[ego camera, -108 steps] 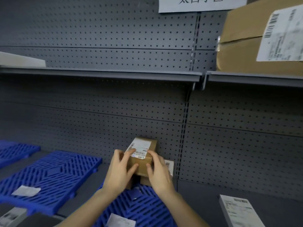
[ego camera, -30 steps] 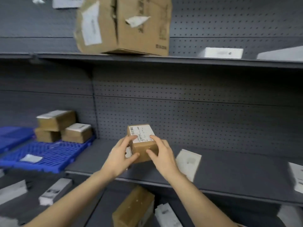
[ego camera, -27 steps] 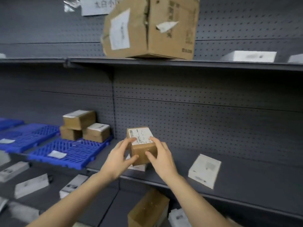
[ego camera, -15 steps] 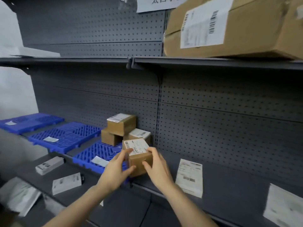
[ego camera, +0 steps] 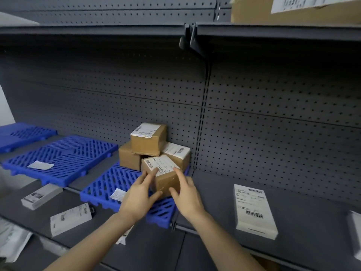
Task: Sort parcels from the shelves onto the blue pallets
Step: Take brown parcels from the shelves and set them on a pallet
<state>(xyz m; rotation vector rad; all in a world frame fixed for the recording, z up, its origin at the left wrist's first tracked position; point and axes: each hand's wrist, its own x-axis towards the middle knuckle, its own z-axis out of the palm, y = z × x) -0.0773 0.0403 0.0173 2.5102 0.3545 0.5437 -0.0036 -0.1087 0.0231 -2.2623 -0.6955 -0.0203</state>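
Head view, parcel (ego camera: pixel 166 180) btwn fingers (ego camera: pixel 150 178)

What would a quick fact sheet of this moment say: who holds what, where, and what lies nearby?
Held item: small cardboard box, label on top
Left hand: grips the box's left side
Right hand: grips its right side
Position: over the nearest blue pallet, in front of three stacked boxes; whether it already rests on the pallet is hidden
Next pallet: middle pallet, carrying a white slip
Right shelf: flat white parcel, label up
Upper shelf: large carton
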